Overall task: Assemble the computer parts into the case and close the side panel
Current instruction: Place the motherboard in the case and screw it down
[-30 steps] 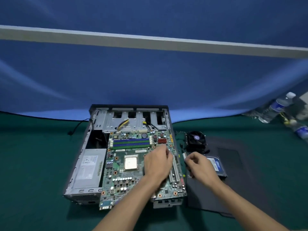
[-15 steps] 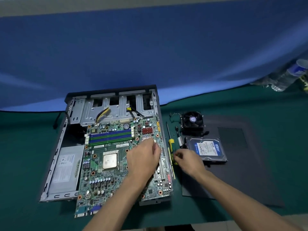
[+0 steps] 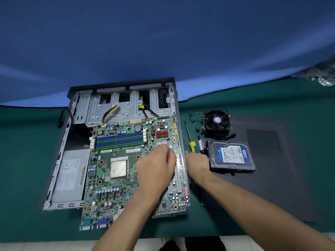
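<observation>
My left hand is resting, fingers curled, on the motherboard in the case; my right hand is gripping the screwdriver beside the case's right edge

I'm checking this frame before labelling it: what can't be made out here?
- Head view: whether the right hand grips the screwdriver; its fingers are hidden behind its own back.
- What the left hand pinches on the motherboard: too small.
- Hard drive label text: too small.
- Items at the right edge: blurred, cut off.
</observation>
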A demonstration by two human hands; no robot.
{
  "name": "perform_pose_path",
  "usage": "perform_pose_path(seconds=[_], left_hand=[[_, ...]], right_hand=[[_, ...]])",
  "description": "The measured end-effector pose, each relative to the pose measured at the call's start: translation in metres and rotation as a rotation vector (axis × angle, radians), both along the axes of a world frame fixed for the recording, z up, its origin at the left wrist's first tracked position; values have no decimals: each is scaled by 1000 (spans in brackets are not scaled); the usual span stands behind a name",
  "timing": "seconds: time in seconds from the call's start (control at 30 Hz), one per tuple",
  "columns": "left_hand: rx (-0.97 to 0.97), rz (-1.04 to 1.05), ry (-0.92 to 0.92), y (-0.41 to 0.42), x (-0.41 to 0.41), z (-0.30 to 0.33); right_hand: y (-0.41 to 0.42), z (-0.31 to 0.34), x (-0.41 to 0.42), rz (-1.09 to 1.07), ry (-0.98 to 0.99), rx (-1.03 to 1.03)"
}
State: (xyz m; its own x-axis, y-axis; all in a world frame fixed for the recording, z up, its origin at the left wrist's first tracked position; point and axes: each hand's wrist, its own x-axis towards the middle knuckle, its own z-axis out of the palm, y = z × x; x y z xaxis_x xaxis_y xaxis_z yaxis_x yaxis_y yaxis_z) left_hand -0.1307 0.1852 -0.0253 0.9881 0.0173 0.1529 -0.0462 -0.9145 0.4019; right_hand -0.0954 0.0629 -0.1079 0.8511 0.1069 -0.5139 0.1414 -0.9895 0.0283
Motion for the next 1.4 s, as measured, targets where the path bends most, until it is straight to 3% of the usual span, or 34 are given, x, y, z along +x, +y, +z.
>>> perform_pose_path(seconds=[0.17,0.6,1.0,1.4], left_hand=[[-22,-11,-5,0,1,1],[-35,-18,-30,1,2,2],[-16,-15,11,-1,2,5],[-16,-8,10,-1,2,3]], right_hand=[[0,0,5,34,10,-46],[0,-4,6,-169,68,53],[2,-4,-4,-24,49,25],[1,-5,-4,-260,81,109]])
